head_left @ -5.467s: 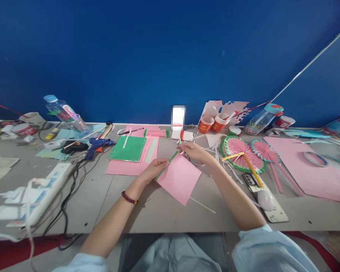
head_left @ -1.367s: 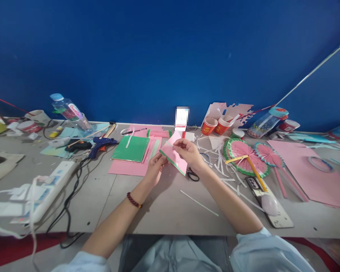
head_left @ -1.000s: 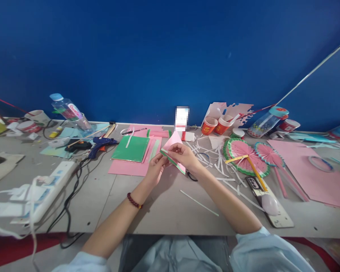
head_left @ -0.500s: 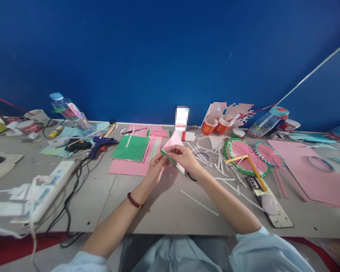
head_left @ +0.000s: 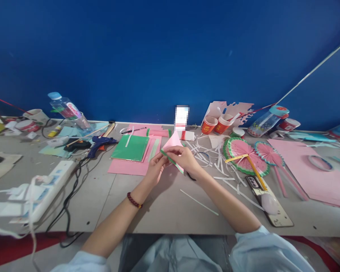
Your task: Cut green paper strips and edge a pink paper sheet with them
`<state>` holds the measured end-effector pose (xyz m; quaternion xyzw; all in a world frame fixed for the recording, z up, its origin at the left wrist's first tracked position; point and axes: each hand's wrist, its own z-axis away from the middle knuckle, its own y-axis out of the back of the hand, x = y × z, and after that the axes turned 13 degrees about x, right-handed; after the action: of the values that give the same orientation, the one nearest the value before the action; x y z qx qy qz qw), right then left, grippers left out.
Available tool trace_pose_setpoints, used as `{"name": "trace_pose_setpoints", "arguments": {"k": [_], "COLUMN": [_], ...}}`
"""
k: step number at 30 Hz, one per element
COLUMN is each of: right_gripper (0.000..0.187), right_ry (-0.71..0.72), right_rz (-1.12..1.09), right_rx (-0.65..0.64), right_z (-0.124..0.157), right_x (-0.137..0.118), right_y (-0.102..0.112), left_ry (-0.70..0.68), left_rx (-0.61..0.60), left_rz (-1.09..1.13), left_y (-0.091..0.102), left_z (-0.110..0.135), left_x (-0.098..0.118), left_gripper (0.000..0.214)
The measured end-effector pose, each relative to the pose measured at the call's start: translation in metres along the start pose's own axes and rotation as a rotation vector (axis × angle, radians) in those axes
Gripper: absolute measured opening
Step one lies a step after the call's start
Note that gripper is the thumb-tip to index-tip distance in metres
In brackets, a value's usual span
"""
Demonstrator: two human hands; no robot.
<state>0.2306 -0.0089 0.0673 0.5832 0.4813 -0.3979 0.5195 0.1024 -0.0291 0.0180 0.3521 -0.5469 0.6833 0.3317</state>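
Note:
A sheet of pink paper point(head_left: 173, 141) with a green strip along its near edge is held above the table in both hands. My left hand point(head_left: 158, 164) pinches its left corner, fingers closed. My right hand point(head_left: 182, 156) is closed on the green edge just to the right, its fingertips near those of the left. Parts of the paper are hidden behind the fingers. Left of the hands lies a stack of green paper point(head_left: 130, 148) on pink sheets point(head_left: 124, 168). A pleated pink and green paper piece point(head_left: 159, 133) rests behind them.
Watermelon-patterned paper fans point(head_left: 243, 155), white paper strips point(head_left: 221, 163) and a phone point(head_left: 279, 215) lie to the right. Red paper cups point(head_left: 209, 125) stand at the back. Leftward are a blue glue gun point(head_left: 100, 143), a power strip point(head_left: 55, 189) and a tilted plastic bottle point(head_left: 69, 110).
Almost nothing differs. My right hand's fingers have shifted slightly along the green edge; both hands still hold the paper in the same place.

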Motion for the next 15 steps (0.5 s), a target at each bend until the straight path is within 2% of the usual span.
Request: {"name": "trace_pose_setpoints", "arguments": {"k": [15], "right_gripper": [0.021], "right_ry": [0.085], "right_rz": [0.067], "right_rx": [-0.002], "right_z": [-0.0019], "right_x": [0.0062], "right_y": [-0.0003], "left_ry": [-0.005], "left_rx": [-0.023], "left_rz": [-0.006], "left_y": [0.0004], "left_z": [-0.0002], "left_x": [-0.0001], "left_gripper": [0.024]}}
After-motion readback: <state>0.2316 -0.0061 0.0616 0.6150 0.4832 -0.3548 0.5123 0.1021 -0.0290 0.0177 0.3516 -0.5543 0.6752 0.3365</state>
